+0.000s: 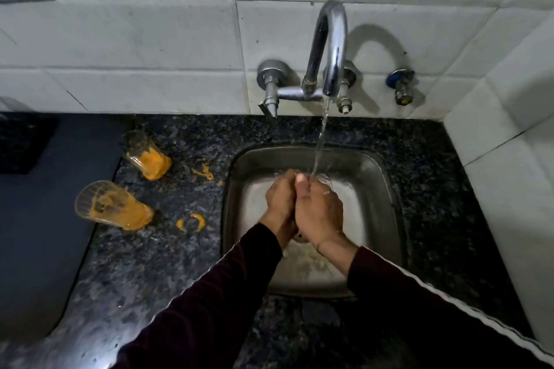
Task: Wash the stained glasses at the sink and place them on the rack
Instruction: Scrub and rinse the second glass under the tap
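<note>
**Both hands on one glass under the tap**

Left hand [280, 199] and right hand [319, 213] curl together around a clear drinking glass [325, 180] under the running water [319, 147], over the steel sink [386, 189]. At nine o'clock, two orange-stained glass tumblers [114, 207] [147, 156] lie tipped on the speckled black granite counter [168, 263].

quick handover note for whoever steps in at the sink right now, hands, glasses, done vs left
Left hand and right hand both grip one glass over the sink, under running water from the tap.
Two stained glasses wait on the counter left of the sink: far glass and near glass, both with orange residue. Orange smears mark the counter.
Done: nothing visibly racked; no rack in view.
Left: finish rinsing this glass, wash the other two, rack all three.
</note>
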